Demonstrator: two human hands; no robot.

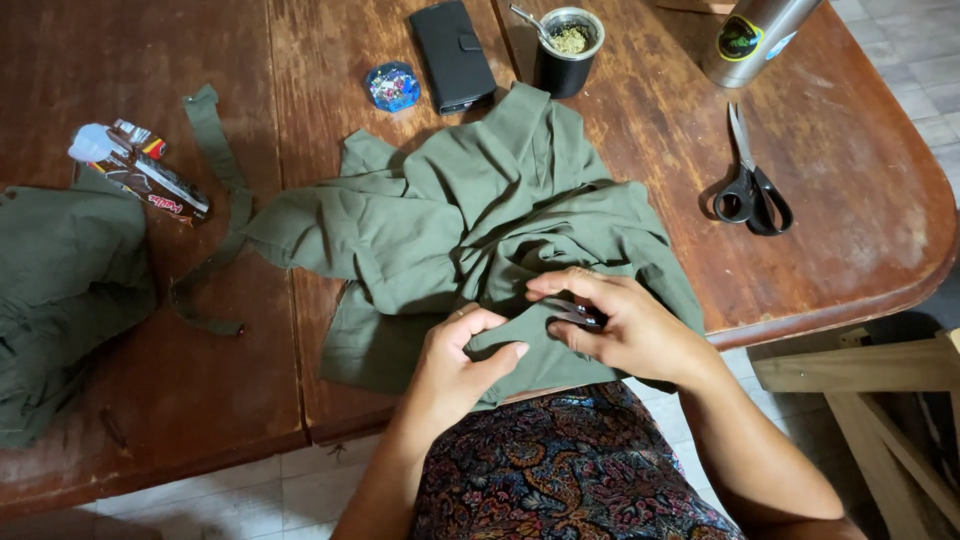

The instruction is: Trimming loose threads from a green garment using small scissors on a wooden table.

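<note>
An olive green garment (470, 215) lies crumpled on the brown wooden table (230, 390). My left hand (462, 365) pinches a fold of its near edge between thumb and fingers. My right hand (625, 325) holds a small dark metal tool (575, 315) against the same fold, right beside the left hand. The tool's tip is partly hidden by my fingers. A loose green fabric strip (215, 200) trails off to the left of the garment.
Black-handled scissors (752, 190) lie to the right. At the back stand a black cup (568, 45) with a metal straw, a black wallet (452, 52), a small blue pin box (392, 87) and a steel flask (752, 38). More green cloth (60, 290) and a wrapper (150, 178) lie left.
</note>
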